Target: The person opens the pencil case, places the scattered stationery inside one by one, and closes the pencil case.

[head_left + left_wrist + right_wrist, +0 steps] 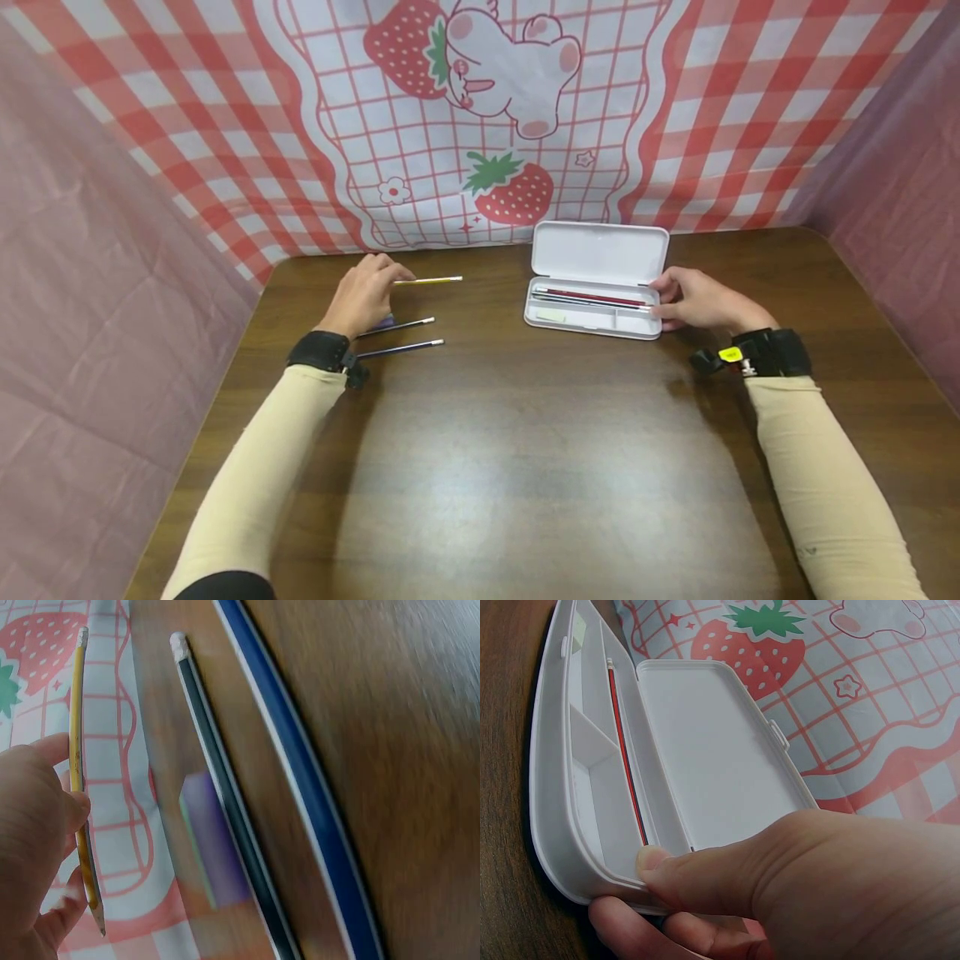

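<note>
My left hand (363, 292) pinches a yellow pencil (78, 727) between thumb and fingers, its white eraser end pointing away from the palm. Beside that hand a dark pencil (217, 772) and a blue pencil (300, 765) lie on the table, with a purple block (212, 840) along the dark one. At the right end of an open white pencil case (592, 331), my right hand (701, 302) grips the wall, thumb over the rim and fingers outside. Inside the case lie a red pencil (592, 297), dark pencils next to it and a pale green block (551, 316).
The case's lid (600, 252) stands raised at the back, near a strawberry-print cloth (592, 183) that hangs behind the wooden table (495, 467). Pink cloth (97, 317) hangs at the left side and more at the right. A small divider (594, 729) splits the case's front compartment.
</note>
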`<state>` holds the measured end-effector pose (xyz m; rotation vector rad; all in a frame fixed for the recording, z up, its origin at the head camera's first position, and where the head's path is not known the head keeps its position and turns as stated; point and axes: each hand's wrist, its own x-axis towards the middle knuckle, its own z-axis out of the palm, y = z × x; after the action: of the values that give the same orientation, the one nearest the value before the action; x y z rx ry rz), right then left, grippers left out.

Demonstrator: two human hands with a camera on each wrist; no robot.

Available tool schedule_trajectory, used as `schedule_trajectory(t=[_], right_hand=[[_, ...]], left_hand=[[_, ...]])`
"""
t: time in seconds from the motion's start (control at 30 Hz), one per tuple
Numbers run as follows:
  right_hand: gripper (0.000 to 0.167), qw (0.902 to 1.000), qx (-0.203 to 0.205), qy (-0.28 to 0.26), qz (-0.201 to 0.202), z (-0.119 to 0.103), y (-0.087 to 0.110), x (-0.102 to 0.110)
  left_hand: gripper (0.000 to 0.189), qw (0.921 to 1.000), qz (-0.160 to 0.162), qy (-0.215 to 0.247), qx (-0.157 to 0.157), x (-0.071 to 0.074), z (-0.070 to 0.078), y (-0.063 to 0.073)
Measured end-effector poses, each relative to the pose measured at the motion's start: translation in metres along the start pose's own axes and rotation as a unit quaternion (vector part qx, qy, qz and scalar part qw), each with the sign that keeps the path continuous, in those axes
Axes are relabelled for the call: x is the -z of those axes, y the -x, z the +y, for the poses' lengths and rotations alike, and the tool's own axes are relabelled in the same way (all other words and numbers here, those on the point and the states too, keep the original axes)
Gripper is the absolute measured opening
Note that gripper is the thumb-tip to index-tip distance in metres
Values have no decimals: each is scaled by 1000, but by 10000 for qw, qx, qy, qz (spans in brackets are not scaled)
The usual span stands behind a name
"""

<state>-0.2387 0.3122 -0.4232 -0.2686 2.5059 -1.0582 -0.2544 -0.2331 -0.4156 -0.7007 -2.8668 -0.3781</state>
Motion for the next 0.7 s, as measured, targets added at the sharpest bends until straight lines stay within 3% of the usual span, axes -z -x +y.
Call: schedule_trajectory(t=[0.23, 0.3, 0.47, 0.53, 0.7], right_hand=[[49, 10000, 21, 2, 21, -2, 0, -1], [49, 10000, 24, -16, 16, -2, 0, -1], [49, 10000, 14, -22, 29, -3, 0, -1], [48, 10000, 1, -17, 35, -2, 0, -1], [49, 10000, -9, 6, 21, -1, 0, 0]], left_hand=[[39, 9985, 332, -21, -440, -13, 7, -8], [40, 9965, 527, 144, -637, -32, -11, -17], [41, 9954, 552, 182, -763, -36, -4, -22], [40, 9968, 419, 45, -685, -20, 19, -18], [41, 9971, 390, 66, -658, -30, 20, -26]])
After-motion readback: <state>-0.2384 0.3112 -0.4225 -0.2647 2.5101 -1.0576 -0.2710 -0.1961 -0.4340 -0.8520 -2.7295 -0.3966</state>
